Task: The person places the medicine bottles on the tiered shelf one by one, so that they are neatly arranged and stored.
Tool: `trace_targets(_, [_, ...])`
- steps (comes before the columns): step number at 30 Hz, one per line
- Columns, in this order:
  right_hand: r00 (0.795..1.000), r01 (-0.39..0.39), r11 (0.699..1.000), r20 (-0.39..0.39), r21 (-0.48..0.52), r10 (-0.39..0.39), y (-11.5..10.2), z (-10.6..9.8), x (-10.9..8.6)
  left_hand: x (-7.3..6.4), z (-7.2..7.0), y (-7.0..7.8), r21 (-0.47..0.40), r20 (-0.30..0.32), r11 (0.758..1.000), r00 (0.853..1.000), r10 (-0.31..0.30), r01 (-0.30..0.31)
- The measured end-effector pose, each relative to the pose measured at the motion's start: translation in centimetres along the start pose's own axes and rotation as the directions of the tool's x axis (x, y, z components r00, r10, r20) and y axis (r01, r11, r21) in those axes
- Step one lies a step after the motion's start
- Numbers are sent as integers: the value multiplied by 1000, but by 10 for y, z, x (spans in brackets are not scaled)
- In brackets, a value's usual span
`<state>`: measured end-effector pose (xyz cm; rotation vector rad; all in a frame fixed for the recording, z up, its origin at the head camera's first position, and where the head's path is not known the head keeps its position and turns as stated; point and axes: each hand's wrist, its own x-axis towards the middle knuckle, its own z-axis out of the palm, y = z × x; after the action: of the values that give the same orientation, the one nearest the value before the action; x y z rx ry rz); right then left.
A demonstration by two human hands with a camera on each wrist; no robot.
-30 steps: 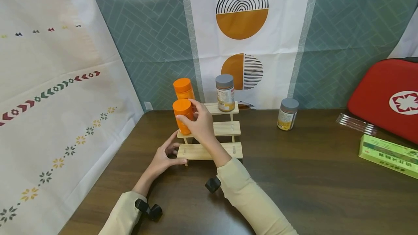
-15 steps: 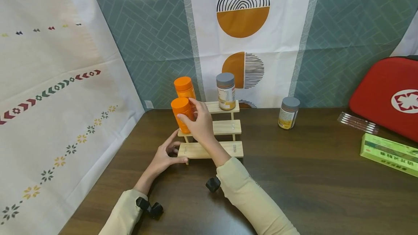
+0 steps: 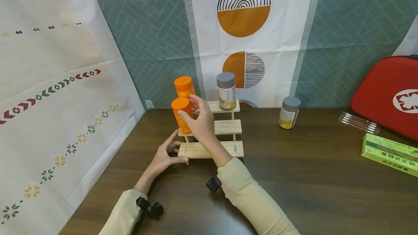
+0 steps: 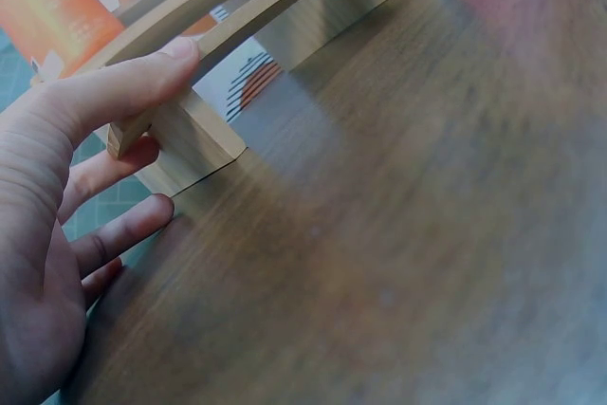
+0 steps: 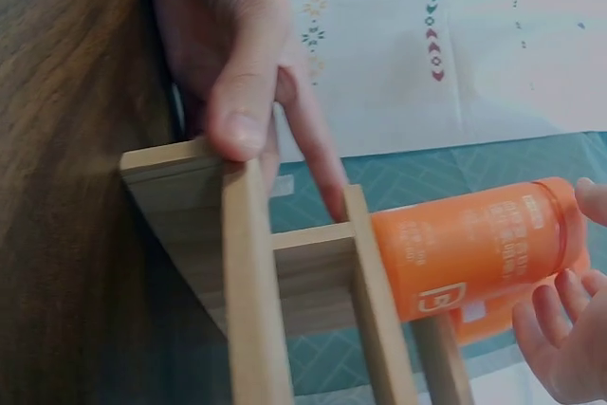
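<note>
A three-tier wooden display stand [image 3: 225,128] stands on the table. My left hand [image 3: 162,158] holds its left end; the thumb [image 4: 156,78] lies on the lowest tier's edge and the index finger [image 5: 318,144] reaches the middle tier. An orange bottle [image 3: 181,113] with an orange cap is upright at the middle tier's left end. My right hand [image 3: 202,122] is around that bottle's upper part, its fingers [image 5: 542,315] apart from the bottle and its thumb close to the cap. Behind it, a second orange bottle [image 3: 184,85] is on the top tier, partly hidden.
A grey-capped jar [image 3: 226,91] is on the top tier's right. Another grey-capped jar [image 3: 289,113] stands on the table to the right. Farther right lie a packet of swabs [image 3: 359,122], a green box [image 3: 390,153] and a red first-aid case [image 3: 388,93].
The front orange bottle tilted slightly left, then stayed in place on the middle tier. My right fingers have loosened and lifted a little from it. My left hand keeps its place.
</note>
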<state>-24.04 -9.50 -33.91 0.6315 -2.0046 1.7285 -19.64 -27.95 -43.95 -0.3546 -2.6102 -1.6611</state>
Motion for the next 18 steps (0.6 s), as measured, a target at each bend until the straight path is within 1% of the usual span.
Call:
trace_targets(6, [999, -9, 998, -33, 69, 12, -9, -7, 2, 0, 2, 0, -3, 2, 1000, 1000, 8, -8])
trace_targets(13, [999, -3, 996, -48, 90, 7, -18, -15, 4, 2, 4, 1, -3, 4, 1000, 1000, 23, -23])
trace_targets(18, [998, 6, 994, -55, 106, 0, -26, -24, 6, 1, 2, 2, 2, -10, 1000, 1000, 15, -15])
